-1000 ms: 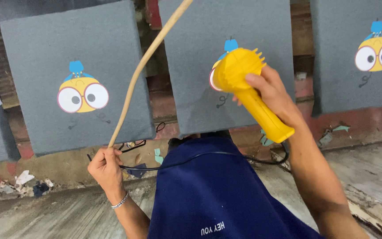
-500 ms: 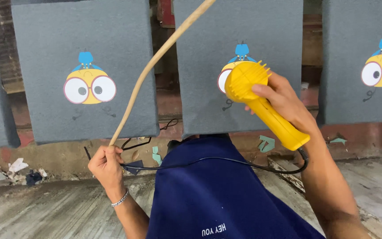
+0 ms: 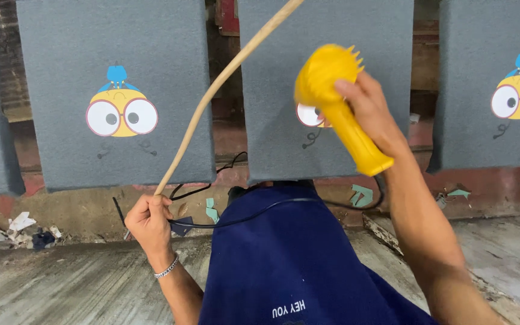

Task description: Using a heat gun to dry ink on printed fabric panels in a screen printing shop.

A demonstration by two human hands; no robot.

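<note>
My right hand (image 3: 368, 111) grips the handle of a yellow hand-held blower (image 3: 335, 102), its toothed nozzle held close to the middle grey fabric panel (image 3: 326, 36) and covering most of the cartoon print there. My left hand (image 3: 148, 219) is closed around the lower end of a long wooden stick (image 3: 224, 78) that slants up to the right across the panel's top. A black cord (image 3: 260, 207) runs from the blower down and across a dark blue cloth (image 3: 296, 265) in front of me.
Grey panels with a yellow goggle-eyed cartoon figure hang at left (image 3: 115, 90) and right (image 3: 495, 84) against a brick wall. Below lie a worn wooden floor (image 3: 49, 283), paper scraps (image 3: 19, 225) and green offcuts (image 3: 362, 194).
The blower has swung left and up across the middle panel's print and looks blurred. My left hand with the stick has barely moved.
</note>
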